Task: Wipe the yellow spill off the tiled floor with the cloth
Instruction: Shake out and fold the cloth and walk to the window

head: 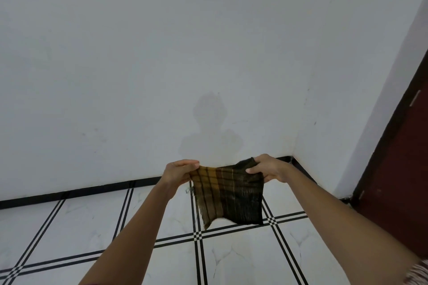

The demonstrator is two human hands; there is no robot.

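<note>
A plaid cloth (228, 194), ochre on its left half and dark on its right, hangs spread out in the air above the tiled floor (92, 222). My left hand (179, 172) pinches its upper left corner. My right hand (266, 168) grips its upper right corner. Both arms reach forward from the lower edge of the view. No yellow spill shows on the visible tiles; the cloth and my arms hide part of the floor.
A white wall (185, 53) rises close ahead, with a black skirting strip (69, 194) along its base. A corner lies at the right, beside a dark red door (400, 169). The floor tiles are white with black double lines.
</note>
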